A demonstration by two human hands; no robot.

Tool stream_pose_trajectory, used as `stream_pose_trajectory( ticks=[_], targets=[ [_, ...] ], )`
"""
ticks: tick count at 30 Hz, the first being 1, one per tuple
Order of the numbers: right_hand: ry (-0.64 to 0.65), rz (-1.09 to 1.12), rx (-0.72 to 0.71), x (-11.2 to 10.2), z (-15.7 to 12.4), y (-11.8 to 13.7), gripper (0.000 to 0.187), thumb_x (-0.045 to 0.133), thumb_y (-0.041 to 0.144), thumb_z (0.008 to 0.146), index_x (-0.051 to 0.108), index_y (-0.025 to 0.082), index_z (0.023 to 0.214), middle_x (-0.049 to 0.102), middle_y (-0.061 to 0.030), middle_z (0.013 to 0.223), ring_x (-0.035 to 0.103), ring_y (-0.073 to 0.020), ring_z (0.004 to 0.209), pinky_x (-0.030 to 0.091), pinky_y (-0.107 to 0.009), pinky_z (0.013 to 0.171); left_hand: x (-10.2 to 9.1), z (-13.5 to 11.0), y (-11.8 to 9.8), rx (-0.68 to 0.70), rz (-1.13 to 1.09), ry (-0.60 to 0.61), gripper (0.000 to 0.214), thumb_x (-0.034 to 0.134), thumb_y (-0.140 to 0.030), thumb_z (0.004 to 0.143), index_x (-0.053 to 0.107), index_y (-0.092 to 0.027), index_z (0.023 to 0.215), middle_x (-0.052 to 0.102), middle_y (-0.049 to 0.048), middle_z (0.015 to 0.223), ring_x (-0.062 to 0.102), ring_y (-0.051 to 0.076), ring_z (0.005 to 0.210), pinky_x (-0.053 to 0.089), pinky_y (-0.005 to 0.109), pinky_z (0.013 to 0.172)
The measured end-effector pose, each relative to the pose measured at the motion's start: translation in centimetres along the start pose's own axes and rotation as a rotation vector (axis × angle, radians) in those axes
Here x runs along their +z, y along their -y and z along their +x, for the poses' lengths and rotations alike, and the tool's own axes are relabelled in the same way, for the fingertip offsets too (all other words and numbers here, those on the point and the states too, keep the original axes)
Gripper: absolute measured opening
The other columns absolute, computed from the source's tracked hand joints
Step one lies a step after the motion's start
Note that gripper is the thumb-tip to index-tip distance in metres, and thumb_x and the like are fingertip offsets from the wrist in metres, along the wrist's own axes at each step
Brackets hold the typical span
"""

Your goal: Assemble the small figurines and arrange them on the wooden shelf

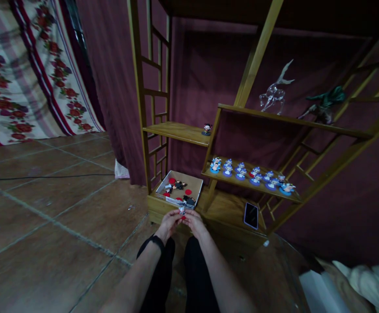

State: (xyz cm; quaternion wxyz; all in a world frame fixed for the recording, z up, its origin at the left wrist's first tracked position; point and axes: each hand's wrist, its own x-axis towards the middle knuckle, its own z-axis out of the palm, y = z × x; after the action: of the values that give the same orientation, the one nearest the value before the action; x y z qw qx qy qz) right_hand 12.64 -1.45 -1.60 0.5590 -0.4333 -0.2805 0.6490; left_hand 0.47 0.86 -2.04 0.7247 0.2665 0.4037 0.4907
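Observation:
Between my two hands is a small figurine with a pale head and a red base. My left hand has its fingers closed on one side of it, and my right hand pinches the other side. Just beyond my hands sits a shallow cardboard box on the lowest board of the shelf unit. Inside lie several dark figurines and red round discs. My fingers partly cover the held figurine, so its finer detail is hidden.
Rows of small blue and white figurines stand on the middle shelf at right. One dark figurine is on the left shelf. A phone lies on the lowest board. A clear deer statue and a green statue stand higher.

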Motion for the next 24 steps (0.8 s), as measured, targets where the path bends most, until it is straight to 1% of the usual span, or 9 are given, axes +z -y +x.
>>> stream_pose_trajectory(
  ticks=[4, 9, 14, 19, 24],
  targets=[
    [-0.006, -0.001, -0.008, -0.05, 0.02, -0.04, 0.031, 0.073, 0.025, 0.054, 0.064, 0.016, 0.083, 0.069, -0.0044, 0.081, 0.062, -0.0139, 0.067, 0.047, -0.027, 0.065, 0.16, -0.03, 0.00, 0.035, 0.039, -0.008, 0.020, 0.072, -0.002, 0.055, 0.064, -0.011, 0.072, 0.065, 0.0027, 0.060, 0.058, 0.008, 0.049, 0.046, 0.016, 0.050],
    [-0.015, -0.001, -0.022, 0.13, -0.14, 0.13, 0.029, 0.073, 0.023, 0.053, 0.065, 0.015, 0.080, 0.069, -0.0047, 0.081, 0.062, -0.0137, 0.065, 0.047, -0.028, 0.067, 0.24, -0.08, -0.10, 0.051, 0.068, -0.052, 0.020, 0.073, -0.003, 0.054, 0.064, -0.010, 0.070, 0.066, 0.0029, 0.059, 0.058, 0.008, 0.048, 0.045, 0.017, 0.050],
    [-0.013, 0.075, -0.001, 0.10, 0.02, 0.41, 0.026, 0.070, 0.026, 0.058, 0.065, 0.016, 0.081, 0.069, -0.0048, 0.080, 0.063, -0.0142, 0.070, 0.047, -0.027, 0.067, 0.24, -0.21, -0.44, 0.017, 0.001, -0.012, 0.019, 0.072, -0.003, 0.059, 0.066, -0.010, 0.076, 0.068, 0.0050, 0.066, 0.061, 0.009, 0.054, 0.047, 0.016, 0.053],
    [-0.046, 0.085, 0.010, -0.13, 0.26, 0.35, 0.025, 0.069, 0.023, 0.057, 0.065, 0.017, 0.081, 0.069, -0.0042, 0.078, 0.063, -0.0141, 0.068, 0.047, -0.026, 0.065, 0.00, -0.06, -0.38, -0.033, -0.033, -0.003, 0.015, 0.067, -0.006, 0.068, 0.065, -0.011, 0.082, 0.069, 0.0072, 0.072, 0.063, 0.010, 0.059, 0.050, 0.018, 0.057],
    [-0.037, 0.092, 0.011, -0.38, 0.40, 0.10, 0.026, 0.070, 0.022, 0.056, 0.064, 0.017, 0.081, 0.070, -0.0043, 0.077, 0.063, -0.0145, 0.069, 0.047, -0.026, 0.065, -0.19, 0.03, -0.22, -0.009, -0.034, -0.002, 0.014, 0.067, -0.005, 0.067, 0.066, -0.010, 0.080, 0.068, 0.0065, 0.069, 0.063, 0.011, 0.059, 0.049, 0.018, 0.055]
  ],
)
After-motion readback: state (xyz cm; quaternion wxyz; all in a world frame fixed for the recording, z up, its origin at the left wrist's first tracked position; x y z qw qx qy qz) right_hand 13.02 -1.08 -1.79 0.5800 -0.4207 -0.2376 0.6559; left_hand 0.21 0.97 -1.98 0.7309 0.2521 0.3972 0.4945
